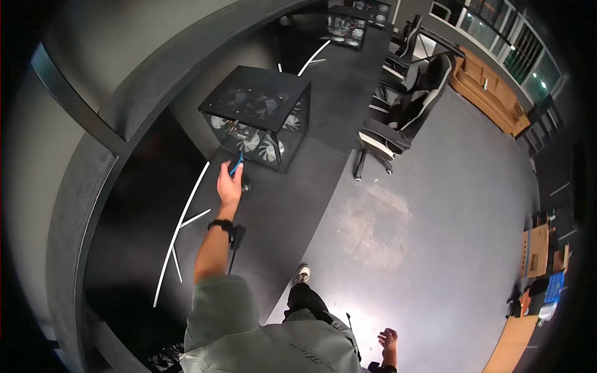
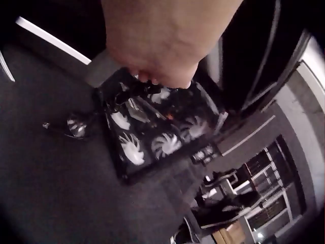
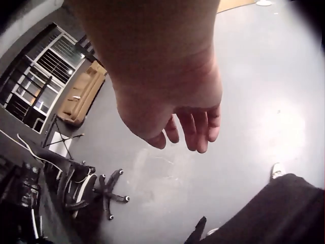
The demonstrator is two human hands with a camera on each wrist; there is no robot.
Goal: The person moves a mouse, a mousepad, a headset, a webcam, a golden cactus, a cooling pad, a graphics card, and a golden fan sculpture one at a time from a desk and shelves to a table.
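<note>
Where the desk (image 1: 280,205) runs, computers (image 1: 249,93) — apparently — stand.

A grey wall (image 1: 25,155) flanks a long black desk (image 1: 329,124), with black-and-white wheeled chairs (image 1: 429,84) beside it on a grey floor (image 1: 472,186) bearing a scuffed patch (image 1: 376,227) and a bright glare (image 3: 279,127); beyond, a tan sofa (image 1: 488,93) stands below windows (image 1: 516,50), cardboard boxes (image 1: 535,248) off to the right

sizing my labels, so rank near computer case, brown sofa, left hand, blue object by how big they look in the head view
Near computer case
Brown sofa
Left hand
Blue object
Apparent size only: the sofa stands much farther away.
</note>
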